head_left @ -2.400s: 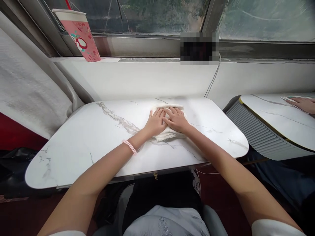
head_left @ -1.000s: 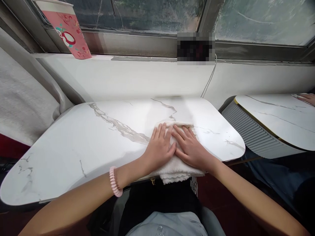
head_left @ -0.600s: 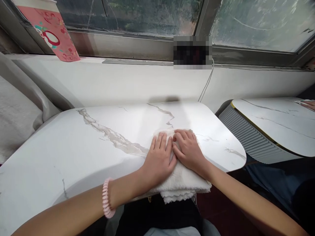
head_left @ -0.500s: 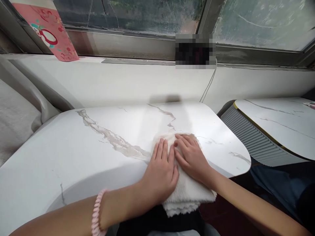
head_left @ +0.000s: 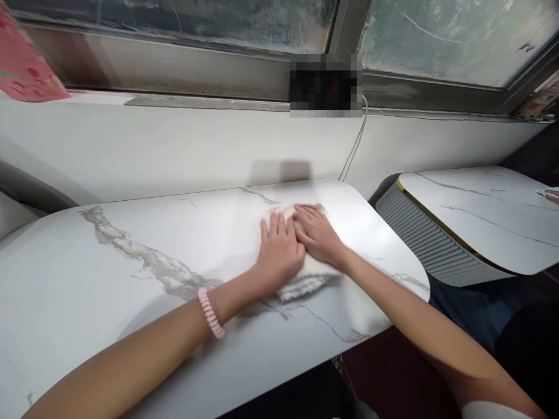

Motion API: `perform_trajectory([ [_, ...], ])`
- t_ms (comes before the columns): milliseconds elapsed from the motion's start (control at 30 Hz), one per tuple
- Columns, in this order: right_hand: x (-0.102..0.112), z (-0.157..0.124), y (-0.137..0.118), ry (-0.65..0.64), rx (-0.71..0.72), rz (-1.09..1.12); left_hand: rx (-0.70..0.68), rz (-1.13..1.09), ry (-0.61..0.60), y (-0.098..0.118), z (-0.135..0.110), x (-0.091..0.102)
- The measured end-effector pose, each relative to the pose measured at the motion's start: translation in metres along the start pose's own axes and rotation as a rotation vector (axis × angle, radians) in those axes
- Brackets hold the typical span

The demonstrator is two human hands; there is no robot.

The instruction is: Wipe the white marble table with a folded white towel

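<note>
Both hands lie flat, fingers spread, palms pressing down on a folded white cloth (head_left: 305, 278) on the marble-patterned table (head_left: 131, 262). The left hand (head_left: 278, 249) and the right hand (head_left: 318, 235) sit side by side, touching at the index fingers; neither pinches or grasps anything.

Half a second ago the cloth hung over the table's near edge with its lower folds off the top. Now it lies wholly on the surface, further in toward the wall, with its fluffy near edge showing behind the palms (the far edge peeks out just past the fingertips). So the hands have pushed it away from the body across the tabletop, and that reads as a wiping stroke going outward over the right part of the table.

A pink coil band (head_left: 211, 313) circles the left wrist. The only container in view is a pink paper cup (head_left: 24, 73) on the window ledge at far left, cut off by the frame, so its contents cannot be seen. A white cable (head_left: 354, 145) runs down the wall. To the right stands a 2nd marble table (head_left: 480, 215).
</note>
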State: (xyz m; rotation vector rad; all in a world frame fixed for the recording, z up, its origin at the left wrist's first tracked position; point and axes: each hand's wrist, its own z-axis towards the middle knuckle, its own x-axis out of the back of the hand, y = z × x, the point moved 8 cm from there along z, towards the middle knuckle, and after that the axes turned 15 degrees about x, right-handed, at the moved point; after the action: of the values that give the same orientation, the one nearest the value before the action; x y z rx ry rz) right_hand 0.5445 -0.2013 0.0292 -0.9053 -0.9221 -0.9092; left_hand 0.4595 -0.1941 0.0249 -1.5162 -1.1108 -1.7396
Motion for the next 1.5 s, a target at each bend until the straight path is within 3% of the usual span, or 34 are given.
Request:
perform_trajectory([
  [100,-0.005,0.035,0.027,0.026,0.02,0.028,0.044,-0.033,0.099,-0.008,0.036,0.003],
  [233,-0.01,0.068,0.059,0.026,-0.017,0.029,0.052,-0.078,0.124,-0.016,0.084,0.003],
  [333,-0.013,0.077,0.082,-0.03,-0.109,-0.003,0.01,-0.08,0.133,-0.011,0.111,0.004],
  [433,-0.013,0.078,0.095,-0.074,-0.131,-0.014,0.004,-0.054,0.135,-0.003,0.12,0.002],
  [533,-0.011,0.071,0.096,-0.08,-0.08,-0.006,0.036,-0.033,0.142,0.005,0.11,-0.001],
  [667,-0.007,0.044,0.091,-0.07,-0.012,-0.016,0.061,-0.023,0.144,0.021,0.08,-0.005],
  [933,0.02,-0.056,0.056,-0.05,0.081,-0.051,0.021,-0.05,0.097,0.076,-0.008,-0.017],
  [1167,0.045,-0.136,0.046,-0.053,-0.025,-0.101,-0.142,-0.059,0.044,0.126,-0.059,-0.026],
  [1333,0.05,-0.145,0.046,-0.045,-0.057,-0.114,-0.188,-0.079,0.045,0.134,-0.064,-0.026],
  [1500,0.045,-0.115,0.048,-0.037,-0.018,-0.096,-0.143,-0.065,0.037,0.118,-0.045,-0.027],
])
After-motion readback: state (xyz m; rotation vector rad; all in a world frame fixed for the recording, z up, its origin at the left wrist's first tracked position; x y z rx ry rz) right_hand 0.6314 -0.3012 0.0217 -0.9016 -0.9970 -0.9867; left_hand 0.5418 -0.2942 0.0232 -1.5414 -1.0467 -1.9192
